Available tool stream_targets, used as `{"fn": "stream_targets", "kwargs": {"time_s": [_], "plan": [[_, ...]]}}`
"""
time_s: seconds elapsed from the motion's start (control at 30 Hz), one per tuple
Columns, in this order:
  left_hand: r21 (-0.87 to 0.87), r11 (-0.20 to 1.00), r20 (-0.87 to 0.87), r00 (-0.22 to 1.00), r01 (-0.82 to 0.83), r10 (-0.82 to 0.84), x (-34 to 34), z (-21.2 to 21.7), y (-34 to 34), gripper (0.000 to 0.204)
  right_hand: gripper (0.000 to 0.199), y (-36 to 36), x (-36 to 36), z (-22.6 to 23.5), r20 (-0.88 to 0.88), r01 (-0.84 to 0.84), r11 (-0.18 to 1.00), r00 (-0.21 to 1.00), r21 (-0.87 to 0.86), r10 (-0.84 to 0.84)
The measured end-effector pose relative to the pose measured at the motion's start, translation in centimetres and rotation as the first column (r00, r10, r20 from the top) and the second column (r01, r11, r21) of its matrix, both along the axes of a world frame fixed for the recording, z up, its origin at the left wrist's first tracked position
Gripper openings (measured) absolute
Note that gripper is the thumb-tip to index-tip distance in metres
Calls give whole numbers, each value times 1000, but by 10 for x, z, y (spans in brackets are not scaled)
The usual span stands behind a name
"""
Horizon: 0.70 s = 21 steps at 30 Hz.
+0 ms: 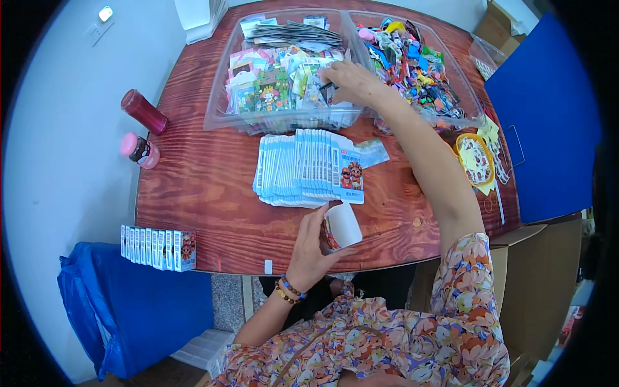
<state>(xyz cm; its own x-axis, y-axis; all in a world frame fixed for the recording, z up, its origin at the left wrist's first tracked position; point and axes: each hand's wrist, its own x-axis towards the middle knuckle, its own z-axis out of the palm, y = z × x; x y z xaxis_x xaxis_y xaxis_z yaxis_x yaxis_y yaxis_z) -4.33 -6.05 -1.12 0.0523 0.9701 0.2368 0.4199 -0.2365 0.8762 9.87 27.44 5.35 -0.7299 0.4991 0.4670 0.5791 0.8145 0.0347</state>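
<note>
My left hand (pixel 312 244), near the table's front edge, is closed round a small cardboard box (pixel 343 227) with its white flap raised. My right hand (pixel 351 84) reaches into the left clear plastic bin (pixel 216 97), among flat printed packets (pixel 271 93). Its fingers are bent together at a dark, thin bit among the packets; what they grip is too small to make out. Between the bin and my left hand lies a long overlapping row of flat blue-and-white boxes (pixel 300 169). A pale blue packet (pixel 374 153) sticks out beside them.
A second bin (pixel 467 97) holds a jumble of colourful small trinkets. A yellow-rimmed basket (pixel 491 169) stands at the right. On the left are a red tumbler (pixel 143 111), a pink jar (pixel 148 155) and a row of filled-out boxes (pixel 158 248). A blue panel (pixel 548 116) borders the right.
</note>
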Motion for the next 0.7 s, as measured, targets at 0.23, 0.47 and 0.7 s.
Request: {"fn": "stream_targets", "kwargs": {"time_s": [0.23, 0.47, 0.7], "plan": [[-125, 992, 14, 1000, 20, -18, -24, 1, 3, 97, 27, 5, 4, 35, 150, 8, 941, 988, -339, 45], [-164, 986, 83, 996, 42, -28, -13, 6, 6, 95, 15, 7, 21, 32, -68, -72, 915, 996, -398, 49], [-183, 982, 123, 992, 39, -16, -6, 9, 5, 94, 14, -3, 35, 33, -123, 66, 958, 987, -278, -104]]}}
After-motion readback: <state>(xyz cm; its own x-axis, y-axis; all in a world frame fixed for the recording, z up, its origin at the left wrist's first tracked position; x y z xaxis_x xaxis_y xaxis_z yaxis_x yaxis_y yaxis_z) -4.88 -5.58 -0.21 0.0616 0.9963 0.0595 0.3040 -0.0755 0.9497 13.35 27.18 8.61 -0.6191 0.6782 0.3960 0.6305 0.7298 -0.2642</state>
